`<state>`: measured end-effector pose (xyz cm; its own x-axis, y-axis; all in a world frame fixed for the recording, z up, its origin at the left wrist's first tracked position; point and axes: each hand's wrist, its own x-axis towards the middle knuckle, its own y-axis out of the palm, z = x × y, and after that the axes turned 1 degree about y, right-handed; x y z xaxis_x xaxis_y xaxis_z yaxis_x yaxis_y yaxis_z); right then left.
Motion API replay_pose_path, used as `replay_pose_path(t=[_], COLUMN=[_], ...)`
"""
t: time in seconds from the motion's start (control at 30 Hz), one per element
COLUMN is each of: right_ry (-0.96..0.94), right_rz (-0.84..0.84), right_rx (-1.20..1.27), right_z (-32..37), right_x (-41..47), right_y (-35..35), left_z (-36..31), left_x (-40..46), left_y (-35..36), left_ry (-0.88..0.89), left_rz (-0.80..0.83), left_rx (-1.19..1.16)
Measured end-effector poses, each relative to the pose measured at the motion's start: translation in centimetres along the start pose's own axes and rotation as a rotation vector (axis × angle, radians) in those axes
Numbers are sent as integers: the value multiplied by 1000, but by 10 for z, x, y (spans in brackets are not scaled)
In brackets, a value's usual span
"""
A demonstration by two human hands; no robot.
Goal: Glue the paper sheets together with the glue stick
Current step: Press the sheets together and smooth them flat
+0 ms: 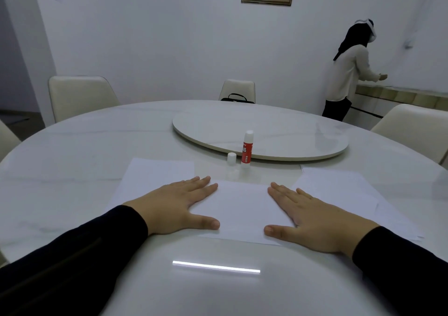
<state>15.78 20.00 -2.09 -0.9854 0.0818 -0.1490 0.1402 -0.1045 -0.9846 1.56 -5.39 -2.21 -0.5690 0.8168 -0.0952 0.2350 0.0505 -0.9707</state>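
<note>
On the near table edge, left hand (179, 204) and right hand (312, 215) lie flat, fingers straight, pressing the paper sheets (240, 209); glue stick (247, 149) stands uncapped just beyond

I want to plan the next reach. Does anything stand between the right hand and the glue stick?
Nothing visible does. The right hand lies flat on the middle paper sheet; the glue stick stands upright beyond the sheet's far edge. Its loose cap stands just left of it, beside the path.
</note>
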Motion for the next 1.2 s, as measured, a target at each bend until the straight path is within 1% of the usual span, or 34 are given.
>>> replay_pose_path(t=[0.1, 0.2, 0.33, 0.4, 0.47, 0.53, 0.67, 0.87, 0.97, 1.03, 1.1, 1.2], right_ry=[-22, -4, 11, 36, 41, 31, 68, 131, 114, 110, 146, 174], right_rz=[-7, -14, 20, -38, -77, -59, -29, 113, 169, 132, 48, 4], right_rx=[2, 1, 48, 127, 259, 299, 198, 126, 207, 296, 366, 396], right_z=[-2, -2, 1, 4, 11, 17, 21, 29, 34, 38, 41, 39], right_x=[-3, -5, -4, 7, 20, 29, 42, 59, 63, 64, 66, 67], right_y=[0, 1, -7, -18, -28, -32, -34, -51, -58, -62, -62, -63], left_z=[1, 0, 0, 0, 0, 0, 0, 2, 2, 1, 1, 1], left_x=[0, 0, 1, 2, 2, 2, 2, 3, 3, 3, 3, 2], left_y=[0, 0, 0, 0, 0, 0, 0, 0, 0, 0, -1, -1], left_ry=[4, -6, -9, 2, 9, 14, 18, 27, 36, 41, 51, 66], left_rz=[4, 7, 5, 5, 4, -2, -4, -5, -5, -7, -9, -13], left_rx=[-10, -5, -3, -1, 4, 11, 14, 27, 26, 21, 18, 2])
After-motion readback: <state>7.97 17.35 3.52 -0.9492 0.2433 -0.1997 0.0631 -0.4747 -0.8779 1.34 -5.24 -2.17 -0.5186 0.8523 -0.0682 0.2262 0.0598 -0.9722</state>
